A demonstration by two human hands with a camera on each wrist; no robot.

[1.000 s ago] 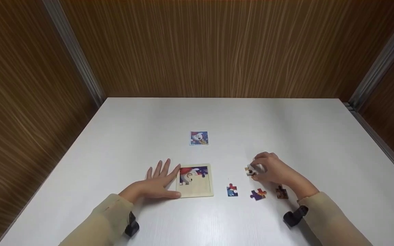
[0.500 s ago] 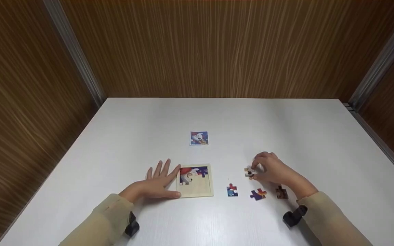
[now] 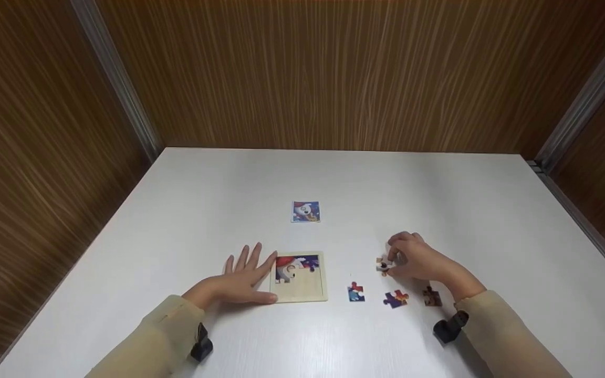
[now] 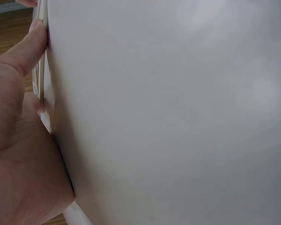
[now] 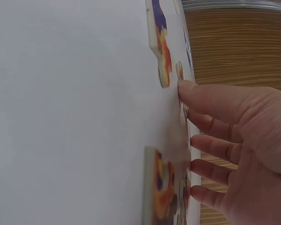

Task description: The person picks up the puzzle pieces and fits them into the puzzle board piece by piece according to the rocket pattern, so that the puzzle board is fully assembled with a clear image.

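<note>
On the left half of the white bench (image 3: pixel 218 194), the left hand (image 3: pixel 237 286) lies palm down with its fingers spread, index fingertip and thumb touching the left side of a wooden puzzle tray (image 3: pixel 305 290); its grip is released. Joined pieces (image 3: pixel 291 266) showing a red hat and white face fill the tray's far and left parts, leaving bare wood at near right. Right of the tray, the right hand (image 3: pixel 419 260) has its grip closed on a white-and-orange piece (image 3: pixel 383 266), pinched between thumb and finger; whether that piece is clear of the bench I cannot tell. Nearer, from left to right and apart, lie a blue-and-red piece (image 3: pixel 356 293), a purple-and-orange piece (image 3: pixel 395 299) and a brown piece (image 3: pixel 431 297). A small picture card (image 3: pixel 306 211) rests beyond the tray, well apart from both hands.
</note>
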